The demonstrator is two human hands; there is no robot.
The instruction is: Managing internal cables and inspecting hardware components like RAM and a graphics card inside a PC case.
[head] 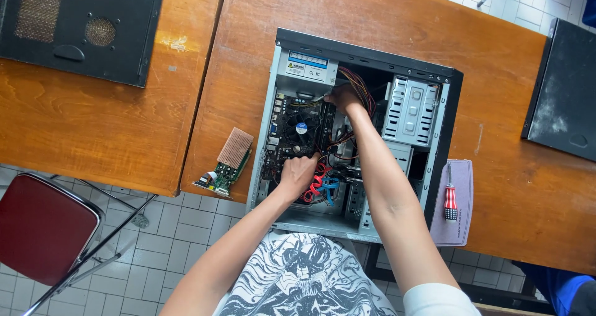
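Head view: both hands work inside the open computer case (273, 111), left hand (299, 173) closed at the motherboard's (282, 142) six o'clock edge, right hand (343, 97) pinching cables (359, 83) at one o'clock; finger grip unclear, so next likely a careful pull.

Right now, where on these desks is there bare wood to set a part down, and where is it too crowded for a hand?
Bare wood lies between the black side panel and the expansion card, and right of the computer case above the screwdriver on its mat. Crowded: inside the case, where the left hand and right hand work among cables.
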